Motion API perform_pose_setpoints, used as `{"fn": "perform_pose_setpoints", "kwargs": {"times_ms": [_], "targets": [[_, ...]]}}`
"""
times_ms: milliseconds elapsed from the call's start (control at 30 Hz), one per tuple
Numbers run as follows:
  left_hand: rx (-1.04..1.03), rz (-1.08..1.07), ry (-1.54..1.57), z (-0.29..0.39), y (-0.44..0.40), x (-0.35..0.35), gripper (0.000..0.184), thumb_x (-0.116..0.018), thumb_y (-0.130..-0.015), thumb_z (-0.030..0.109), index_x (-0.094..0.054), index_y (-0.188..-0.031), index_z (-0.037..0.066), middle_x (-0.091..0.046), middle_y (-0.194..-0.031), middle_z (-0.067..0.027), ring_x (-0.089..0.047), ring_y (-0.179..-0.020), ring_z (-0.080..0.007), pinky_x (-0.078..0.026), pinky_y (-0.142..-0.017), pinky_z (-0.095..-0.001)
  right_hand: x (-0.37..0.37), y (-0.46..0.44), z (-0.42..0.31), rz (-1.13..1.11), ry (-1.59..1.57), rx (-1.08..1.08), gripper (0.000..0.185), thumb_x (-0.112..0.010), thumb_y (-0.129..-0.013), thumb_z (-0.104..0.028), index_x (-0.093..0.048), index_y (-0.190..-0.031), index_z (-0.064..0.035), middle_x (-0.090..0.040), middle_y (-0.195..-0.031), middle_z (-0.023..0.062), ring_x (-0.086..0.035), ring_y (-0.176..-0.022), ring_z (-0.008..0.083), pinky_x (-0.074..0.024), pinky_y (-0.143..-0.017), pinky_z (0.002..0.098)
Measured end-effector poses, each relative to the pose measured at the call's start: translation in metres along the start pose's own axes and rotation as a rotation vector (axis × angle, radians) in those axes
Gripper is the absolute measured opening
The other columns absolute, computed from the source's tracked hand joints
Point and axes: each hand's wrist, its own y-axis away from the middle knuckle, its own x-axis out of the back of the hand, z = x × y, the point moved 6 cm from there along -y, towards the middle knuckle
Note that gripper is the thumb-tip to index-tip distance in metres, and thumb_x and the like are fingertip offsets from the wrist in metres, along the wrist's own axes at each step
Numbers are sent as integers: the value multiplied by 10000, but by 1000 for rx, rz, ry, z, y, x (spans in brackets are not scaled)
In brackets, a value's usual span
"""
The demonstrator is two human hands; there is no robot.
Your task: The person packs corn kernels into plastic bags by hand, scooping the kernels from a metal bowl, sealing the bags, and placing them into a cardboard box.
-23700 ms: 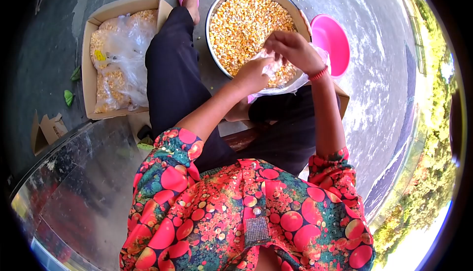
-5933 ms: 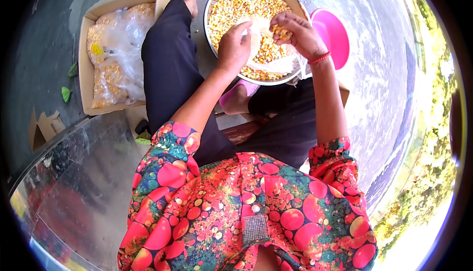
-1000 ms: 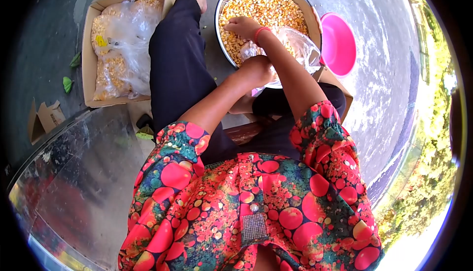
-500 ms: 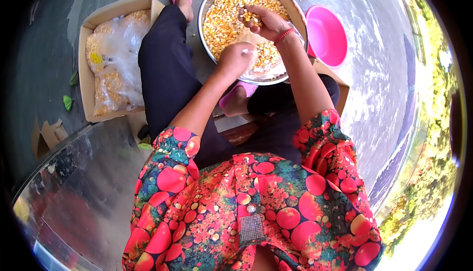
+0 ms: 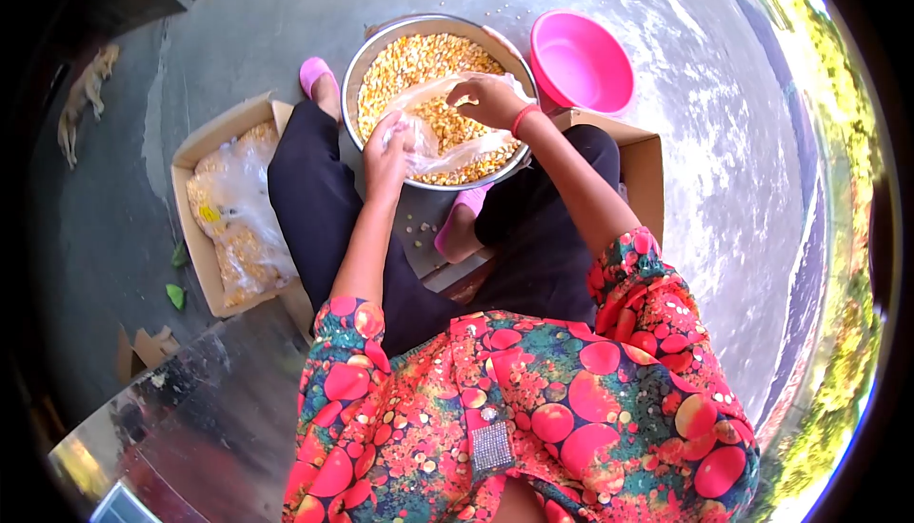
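Observation:
A round metal basin point(image 5: 354, 68) holds many loose yellow and white corn kernels point(image 5: 409, 59). Over its near side lies a clear plastic bag point(image 5: 426, 142) with kernels in it. My left hand point(image 5: 386, 155) is closed on the bag's gathered edge at the basin's left rim. At the bag's mouth is my right hand point(image 5: 493, 104), palm down, with loosely bent fingers pointing left over the kernels. Those fingers look apart, and I see no kernels in them; the palm is hidden. A red band point(image 5: 522, 121) circles the right wrist.
Beside the basin stands a pink plastic tub point(image 5: 583, 61). A cardboard box point(image 5: 205, 237) on the left holds bagged corn point(image 5: 249, 228); another cardboard box point(image 5: 643, 166) is by my right knee. A dog point(image 5: 88, 95) lies far left. Several kernels are scattered on the floor.
My right hand has turned palm down over the bag, and the kernels it held no longer show. My left hand has shifted left with the bag edge. The view has tilted up.

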Motion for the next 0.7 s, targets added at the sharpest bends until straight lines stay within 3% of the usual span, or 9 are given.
{"fn": "perform_pose_setpoints", "kwargs": {"times_ms": [100,233,333,400,433,500,533,600,700], "targets": [[114,-55,121,-10,-1,-1,376,-403,-796,-23,-505,-1156,18,-566,-981,-100,-545,-643,-103,-453,-571,-213,30,18,10,320,63,-139,200,-590,-679,-67,-609,-878,-81,-589,-832,116,-580,-814,272,-466,-689,359],[80,-110,107,-13,-5,-4,404,-381,-775,-46,-499,-1158,6,-563,-977,-100,-549,-672,-104,-459,-586,-217,62,51,11,447,146,-337,631,-607,-646,-51,-365,-1220,-147,-494,-946,166,-562,-810,343,-470,-679,410],[112,-110,154,-24,-3,-6,409,-395,-777,-50,-487,-1172,3,-559,-993,-99,-553,-680,-110,-463,-590,-223,28,69,69,223,350,-491,245,-605,-664,-81,-603,-908,-100,-543,-797,149,-571,-752,334,-469,-647,403],[107,-85,187,-28,-9,-7,361,-468,-802,0,-508,-1160,20,-574,-974,-90,-557,-676,-104,-474,-604,-217,25,62,74,446,191,-296,54,-618,-677,-116,-617,-710,-73,-577,-696,131,-576,-699,322,-469,-623,387],[76,-53,214,-29,-15,-7,366,-485,-809,17,-492,-1175,23,-570,-983,-94,-563,-685,-114,-477,-604,-221,25,58,75,497,114,-212,56,-606,-703,-168,-622,-713,-116,-581,-746,128,-585,-672,304,-480,-625,381],[25,21,251,-41,-23,0,390,-514,-818,46,-457,-1204,29,-561,-1005,-105,-577,-709,-142,-485,-600,-238,17,55,70,407,-361,-274,169,-609,-790,-178,-620,-857,-23,-621,-707,64,-591,-663,188,-466,-625,303],[-4,62,265,-39,-28,0,408,-526,-820,57,-439,-1218,33,-557,-1017,-113,-586,-724,-159,-491,-597,-250,14,51,63,464,-902,-231,217,-579,-830,-218,-614,-894,-14,-615,-729,13,-576,-679,124,-460,-646,264],[113,68,283,-46,-37,5,399,-517,-833,80,-422,-1215,16,-564,-979,-111,-584,-707,-175,-492,-574,-263,8,46,55,274,-1215,-257,207,-565,-838,-230,-617,-887,-37,-613,-771,2,-568,-703,98,-450,-666,233],[40,73,411,-67,-47,8,350,-509,-848,118,-448,-1171,-3,-568,-916,-104,-559,-646,-161,-487,-549,-268,2,62,43,218,-1281,-225,176,-554,-840,-235,-612,-837,-68,-596,-754,-3,-550,-698,66,-442,-666,223]]}}
